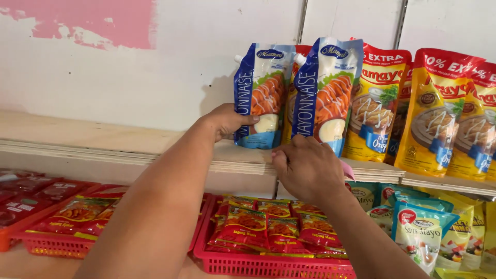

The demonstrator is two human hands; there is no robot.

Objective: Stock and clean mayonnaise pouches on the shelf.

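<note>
On the far left, red sachets [67, 212] lay in a red basket [51, 245]. The left hand [225, 121] was up on the wooden shelf [103, 139], its thumb and fingers closed around the lower edge of a blue and white mayonnaise pouch [261, 93] standing there. Just beside it stood a second blue pouch [325, 88]. The right hand [307, 168] touched the shelf edge below that one, fingers curled; I could not tell what it held. Yellow and red pouches [439, 108] stood further right.

Pink tag [347, 170] mostly behind right hand [308, 168]
</note>
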